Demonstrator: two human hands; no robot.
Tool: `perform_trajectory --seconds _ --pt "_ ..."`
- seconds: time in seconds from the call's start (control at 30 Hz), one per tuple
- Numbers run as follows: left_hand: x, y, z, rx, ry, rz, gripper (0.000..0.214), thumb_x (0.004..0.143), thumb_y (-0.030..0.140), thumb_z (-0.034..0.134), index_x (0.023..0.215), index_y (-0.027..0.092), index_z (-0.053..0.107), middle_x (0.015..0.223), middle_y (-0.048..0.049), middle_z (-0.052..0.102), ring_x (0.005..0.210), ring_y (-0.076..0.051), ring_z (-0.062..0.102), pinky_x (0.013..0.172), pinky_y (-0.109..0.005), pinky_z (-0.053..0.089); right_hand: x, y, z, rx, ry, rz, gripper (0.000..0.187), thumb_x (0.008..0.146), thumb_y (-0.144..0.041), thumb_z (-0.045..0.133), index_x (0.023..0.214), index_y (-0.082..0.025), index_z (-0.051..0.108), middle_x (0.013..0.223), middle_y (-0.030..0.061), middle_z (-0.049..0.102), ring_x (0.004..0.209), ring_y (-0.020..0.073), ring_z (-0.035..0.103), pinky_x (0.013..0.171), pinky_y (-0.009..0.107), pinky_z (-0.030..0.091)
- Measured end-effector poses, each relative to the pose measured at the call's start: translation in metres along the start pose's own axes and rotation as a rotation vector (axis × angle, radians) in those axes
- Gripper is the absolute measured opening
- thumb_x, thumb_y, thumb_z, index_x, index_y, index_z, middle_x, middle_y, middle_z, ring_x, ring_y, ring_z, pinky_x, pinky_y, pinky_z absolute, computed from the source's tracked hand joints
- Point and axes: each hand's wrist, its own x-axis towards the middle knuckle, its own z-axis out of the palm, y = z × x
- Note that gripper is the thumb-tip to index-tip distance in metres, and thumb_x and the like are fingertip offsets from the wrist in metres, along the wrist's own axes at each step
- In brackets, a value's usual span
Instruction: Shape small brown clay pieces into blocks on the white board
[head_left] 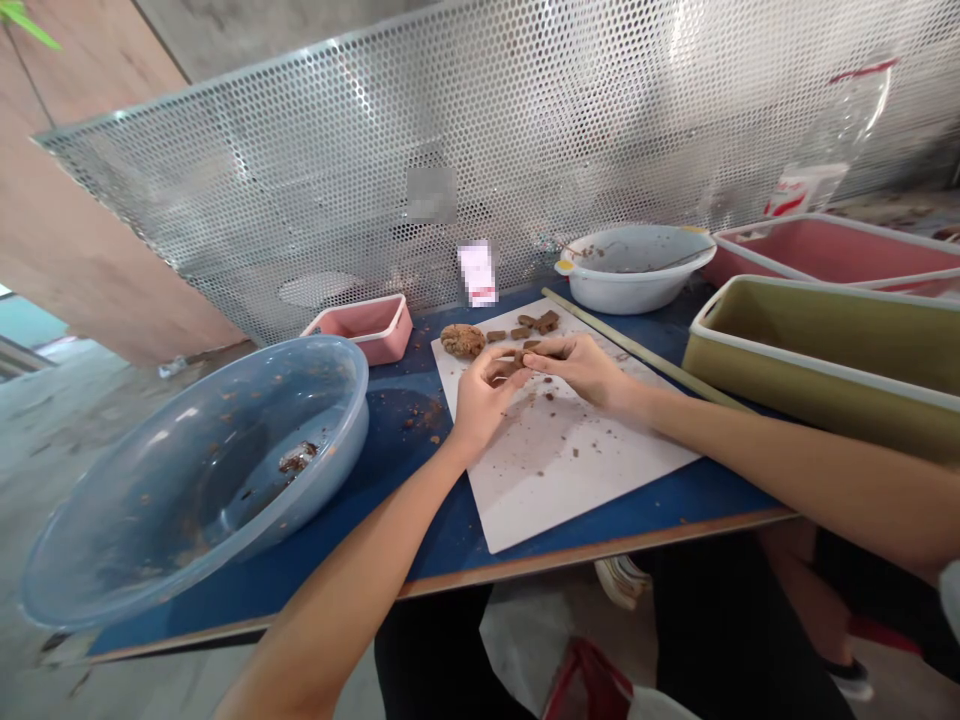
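Observation:
Both hands meet over a white board [517, 500] that lies on the blue table. Between my left hand [484, 393] and my right hand [577, 368] is a small brown piece of clay [523, 356], pinched by the fingers of both. The fingers partly cover it. Just beyond the left fingertips sits a rough brown lump [462, 340] at the board's far left corner. Several small brown clay pieces [546, 321] lie behind the hands along the board's far edge. Dark crumbs are scattered over the board in front of the hands.
A large blue basin [330, 480] stands at the left, with a small pink tub [382, 330] behind it. Along the board's right side runs a thin stick [630, 342]. A white basin [630, 285], an olive tub [810, 375] and a red tub [847, 250] occupy the right.

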Motion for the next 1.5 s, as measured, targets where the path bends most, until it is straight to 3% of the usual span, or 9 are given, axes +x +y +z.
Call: perform_trajectory --seconds 0.2,0.37,0.63,0.87,1.03,1.2,1.37,1.5 --pt "0.004 -0.003 -0.001 -0.037 0.014 0.012 0.047 0.092 0.056 0.089 0.122 0.023 0.075 0.094 -0.0051 0.081 0.083 -0.02 0.076 0.086 -0.036 0.062 0.003 -0.003 -0.003 -0.082 0.042 -0.03 0.062 0.085 -0.083 0.082 0.084 -0.022 0.085 0.08 0.0043 0.075 0.077 0.0202 0.061 0.071 0.036 0.044" --pt "0.004 -0.001 -0.002 -0.008 -0.017 0.009 0.041 0.095 0.052 0.085 0.124 0.024 0.076 0.107 -0.0075 0.082 0.092 -0.021 0.076 0.083 -0.034 0.063 0.001 -0.008 -0.003 -0.146 0.033 -0.104 0.053 0.09 -0.077 0.081 0.09 -0.024 0.085 0.092 0.0061 0.08 0.089 0.0247 0.068 0.08 0.039 0.052" --pt "0.003 0.001 -0.003 0.01 0.005 -0.028 0.046 0.096 0.046 0.086 0.134 0.026 0.069 0.094 -0.0044 0.079 0.088 -0.023 0.077 0.082 -0.037 0.064 -0.004 -0.008 -0.002 -0.151 0.004 -0.165 0.05 0.096 -0.064 0.082 0.129 -0.026 0.079 0.112 0.0091 0.084 0.1 0.0276 0.077 0.091 0.045 0.062" --pt "0.005 -0.001 -0.004 -0.097 0.007 -0.099 0.059 0.088 0.053 0.092 0.132 0.024 0.065 0.093 -0.0043 0.08 0.089 -0.024 0.08 0.087 -0.041 0.068 -0.005 -0.014 -0.003 -0.269 0.039 -0.21 0.04 0.098 -0.062 0.079 0.114 -0.026 0.087 0.115 0.0099 0.085 0.1 0.0291 0.076 0.091 0.047 0.061" --pt "0.006 -0.003 -0.006 -0.13 0.011 -0.126 0.063 0.085 0.058 0.094 0.129 0.023 0.066 0.094 -0.005 0.081 0.089 -0.024 0.081 0.088 -0.042 0.069 -0.003 -0.012 -0.008 -0.33 -0.003 -0.214 0.045 0.094 -0.063 0.083 0.12 -0.027 0.087 0.115 0.0092 0.084 0.101 0.0296 0.075 0.091 0.046 0.06" --pt "0.008 -0.004 -0.009 -0.146 -0.025 -0.166 0.065 0.082 0.058 0.096 0.128 0.022 0.067 0.092 -0.004 0.081 0.082 -0.022 0.08 0.087 -0.041 0.068 -0.002 -0.012 -0.01 -0.449 -0.02 -0.242 0.059 0.083 -0.059 0.093 0.132 -0.026 0.083 0.1 0.0066 0.08 0.089 0.0264 0.07 0.085 0.043 0.057" --pt "0.009 -0.003 -0.011 -0.135 -0.048 -0.202 0.064 0.081 0.056 0.097 0.127 0.022 0.069 0.091 -0.0038 0.08 0.083 -0.022 0.08 0.087 -0.041 0.068 -0.002 -0.012 -0.01 -0.563 -0.032 -0.354 0.035 0.09 -0.055 0.086 0.111 -0.027 0.084 0.094 0.0057 0.079 0.085 0.0255 0.067 0.086 0.043 0.053" --pt "0.01 -0.003 -0.01 -0.158 -0.034 -0.238 0.065 0.083 0.063 0.095 0.124 0.022 0.067 0.097 -0.007 0.084 0.087 -0.024 0.082 0.087 -0.042 0.069 -0.002 -0.008 -0.01 -0.656 -0.021 -0.475 0.029 0.095 -0.055 0.081 0.103 -0.026 0.08 0.087 0.005 0.075 0.082 0.0254 0.066 0.088 0.045 0.05"
